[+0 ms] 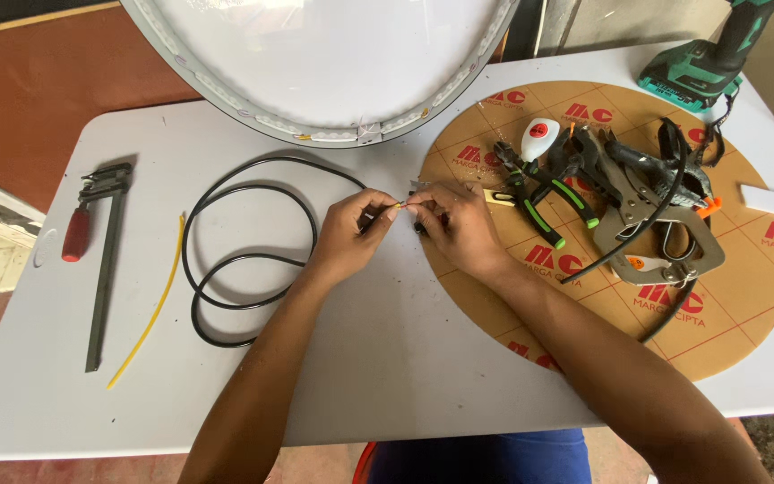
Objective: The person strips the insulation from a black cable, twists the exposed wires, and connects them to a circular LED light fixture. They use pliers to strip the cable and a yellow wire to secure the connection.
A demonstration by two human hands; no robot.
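My left hand [351, 235] pinches the end of a black cable [226, 260] that lies coiled in loops on the white table [387, 358]. A short yellow wire tip [399, 205] sticks out between my two hands. My right hand [459, 226] grips that tip from the other side, fingers closed; something dark shows under its fingers, too hidden to name. Both hands meet near the left rim of a round brown disc [727, 305].
A bar clamp with a red handle [91, 251] and a thin yellow strip [150, 314] lie at the left. Pliers, locking clamps and a white-handled tool [620, 193] are piled on the disc. A green cordless drill [705, 63] stands far right. A large white oval panel [324, 63] lies at the back.
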